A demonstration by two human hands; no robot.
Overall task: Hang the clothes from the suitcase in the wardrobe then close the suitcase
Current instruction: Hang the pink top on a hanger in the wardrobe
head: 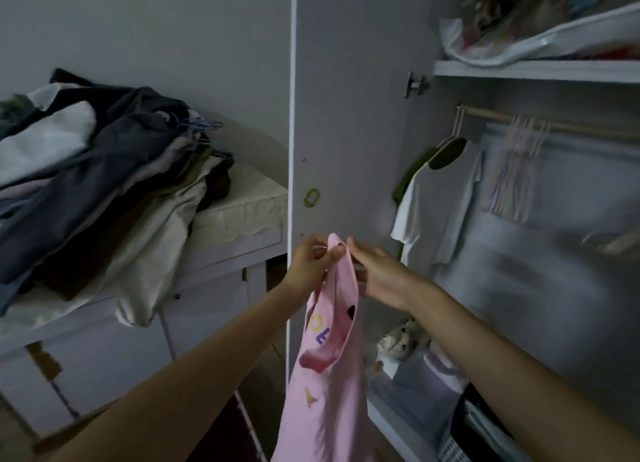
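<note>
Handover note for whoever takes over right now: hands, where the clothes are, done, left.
Left hand: pinches the top of the pink garment, which hangs down in front of the open wardrobe door.
Right hand: fingers straight, beside the garment's top; contact unclear. No hanger visible on it.
Done: white T-shirt hangs on the rail, green garment behind it.
Spare hangers hang on the rail.
Left: hang the pink garment; suitcase out of view. Pile of clothes lies on the cabinet to the left.
</note>
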